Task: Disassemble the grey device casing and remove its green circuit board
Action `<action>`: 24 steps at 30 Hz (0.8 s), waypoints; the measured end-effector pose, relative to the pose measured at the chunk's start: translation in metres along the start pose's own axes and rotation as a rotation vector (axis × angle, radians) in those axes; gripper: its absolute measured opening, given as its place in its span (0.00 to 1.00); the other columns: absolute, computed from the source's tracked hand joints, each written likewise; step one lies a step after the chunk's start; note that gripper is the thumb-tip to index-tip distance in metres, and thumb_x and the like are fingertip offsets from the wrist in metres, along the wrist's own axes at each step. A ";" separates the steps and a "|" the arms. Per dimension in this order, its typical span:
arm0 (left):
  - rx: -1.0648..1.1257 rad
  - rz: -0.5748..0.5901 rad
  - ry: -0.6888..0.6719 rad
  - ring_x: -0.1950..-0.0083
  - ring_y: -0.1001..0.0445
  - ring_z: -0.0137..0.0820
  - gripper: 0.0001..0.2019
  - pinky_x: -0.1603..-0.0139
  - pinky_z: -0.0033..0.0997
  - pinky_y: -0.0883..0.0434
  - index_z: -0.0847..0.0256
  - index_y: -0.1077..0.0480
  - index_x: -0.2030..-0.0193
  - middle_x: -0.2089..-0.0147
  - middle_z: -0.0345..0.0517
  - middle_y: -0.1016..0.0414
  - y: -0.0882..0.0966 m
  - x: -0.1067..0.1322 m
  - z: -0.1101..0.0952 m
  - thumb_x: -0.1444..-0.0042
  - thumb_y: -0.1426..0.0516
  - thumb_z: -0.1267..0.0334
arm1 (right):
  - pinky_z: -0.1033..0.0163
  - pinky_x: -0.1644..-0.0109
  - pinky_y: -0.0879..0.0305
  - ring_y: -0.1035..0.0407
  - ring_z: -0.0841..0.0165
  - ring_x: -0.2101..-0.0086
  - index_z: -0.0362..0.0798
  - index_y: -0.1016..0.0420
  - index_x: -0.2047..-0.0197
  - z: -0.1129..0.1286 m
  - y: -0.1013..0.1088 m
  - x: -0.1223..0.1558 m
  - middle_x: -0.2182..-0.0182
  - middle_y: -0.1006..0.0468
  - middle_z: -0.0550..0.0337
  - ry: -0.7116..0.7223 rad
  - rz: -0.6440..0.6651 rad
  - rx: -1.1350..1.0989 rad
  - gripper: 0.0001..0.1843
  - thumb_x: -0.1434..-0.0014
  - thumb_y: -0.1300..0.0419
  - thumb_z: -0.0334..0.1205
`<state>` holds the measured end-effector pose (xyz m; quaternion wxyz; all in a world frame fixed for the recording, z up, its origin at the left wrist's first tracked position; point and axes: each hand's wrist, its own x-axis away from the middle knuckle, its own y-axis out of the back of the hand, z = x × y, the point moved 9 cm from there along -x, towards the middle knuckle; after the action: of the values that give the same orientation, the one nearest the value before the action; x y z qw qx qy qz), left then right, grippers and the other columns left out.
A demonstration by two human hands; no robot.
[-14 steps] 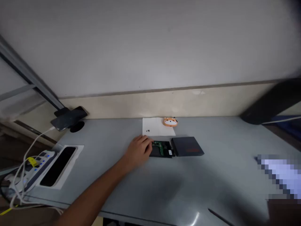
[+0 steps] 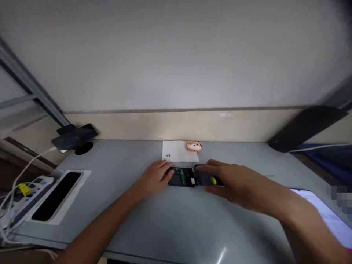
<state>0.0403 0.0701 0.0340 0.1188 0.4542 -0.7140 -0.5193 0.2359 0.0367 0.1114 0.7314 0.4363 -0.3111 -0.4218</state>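
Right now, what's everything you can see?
Desk: 1, grey, below
Wall: 1, white, behind
Frame: 1, grey, left
Paper: 1, white, behind gadget
Specks: a few, black, on paper
Animal face: 1, orange and white, on paper
Gadget: 1, black and green, middle
Box: 1, dark, beside gadget
Tool: 1, yellow end, over box
Propped phone: 1, black, on left stand
Flat phone: 1, black, left
Sheet: 1, white, under flat phone
Power strip: 1, white, left
Block: 1, yellow, at power strip
Cables: several, white, both sides
Tube: 1, black, right
Screen: 1, lit, right
Left grip: 1, bare, at gadget's left end
Right grip: 1, bare, over box, with tool
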 end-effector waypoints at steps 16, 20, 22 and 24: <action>0.073 0.145 0.014 0.31 0.32 0.45 0.44 0.31 0.48 0.34 0.44 0.43 0.26 0.29 0.47 0.34 -0.003 0.006 0.016 0.47 0.30 0.48 | 0.49 0.46 0.27 0.24 0.49 0.51 0.56 0.25 0.37 -0.056 -0.014 -0.019 0.47 0.19 0.51 -0.106 0.120 -0.257 0.33 0.46 0.34 0.51; 0.079 0.154 0.023 0.32 0.31 0.44 0.44 0.32 0.48 0.34 0.45 0.42 0.27 0.30 0.46 0.32 -0.003 0.005 0.014 0.48 0.30 0.47 | 0.51 0.44 0.28 0.25 0.50 0.48 0.57 0.24 0.37 -0.051 -0.022 -0.023 0.44 0.21 0.54 -0.067 0.127 -0.291 0.34 0.45 0.34 0.55; 0.063 0.164 0.038 0.32 0.32 0.45 0.43 0.32 0.48 0.34 0.46 0.42 0.27 0.30 0.46 0.33 -0.004 0.004 0.012 0.48 0.30 0.47 | 0.53 0.43 0.29 0.25 0.52 0.48 0.57 0.25 0.37 -0.043 -0.028 -0.026 0.42 0.22 0.55 -0.007 0.116 -0.264 0.34 0.46 0.33 0.55; 0.041 0.166 0.048 0.32 0.32 0.46 0.42 0.31 0.49 0.35 0.48 0.41 0.28 0.30 0.47 0.32 -0.005 0.003 0.010 0.47 0.31 0.47 | 0.55 0.45 0.29 0.24 0.54 0.51 0.57 0.24 0.38 -0.034 -0.035 -0.028 0.43 0.22 0.56 0.048 0.103 -0.192 0.32 0.46 0.32 0.53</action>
<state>0.0341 0.0740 0.0244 0.1693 0.4079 -0.7567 -0.4820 0.2390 0.0655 0.0633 0.7979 0.3574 -0.2736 -0.4009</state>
